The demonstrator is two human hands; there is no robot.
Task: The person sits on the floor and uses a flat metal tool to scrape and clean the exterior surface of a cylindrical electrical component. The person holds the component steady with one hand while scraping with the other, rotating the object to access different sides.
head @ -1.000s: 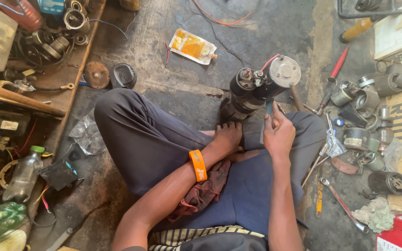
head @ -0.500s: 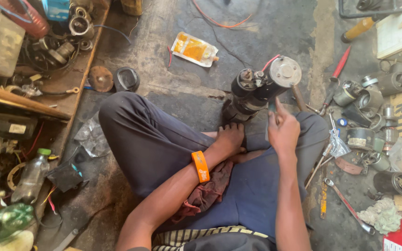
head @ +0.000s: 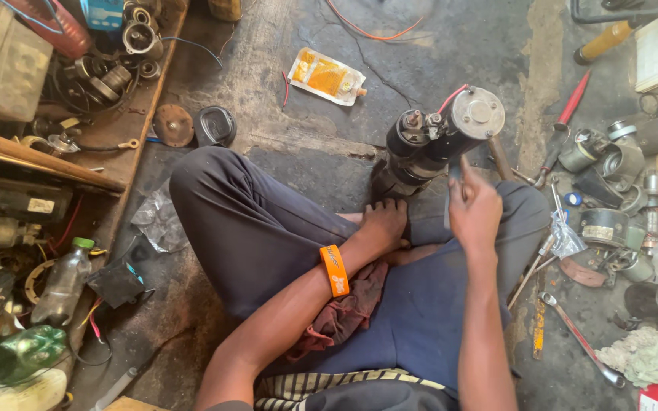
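Since a second ago the view has slid slightly; the right hand (head: 475,209) has lifted a little, a thin tool pinched in its closed fingers, tip near the motor (head: 436,141). The left hand (head: 384,221) stays low, curled shut at the motor's base by the feet; what it grips is hidden. The motor stands tilted on the floor (head: 306,137) in front of the crossed legs, so work on its top end goes on. Containers: a wooden tray (head: 127,164) at left holds metal parts and wires; plastic bottle (head: 61,278) looks nearly empty; flat orange pouch (head: 326,76) lies on the floor.
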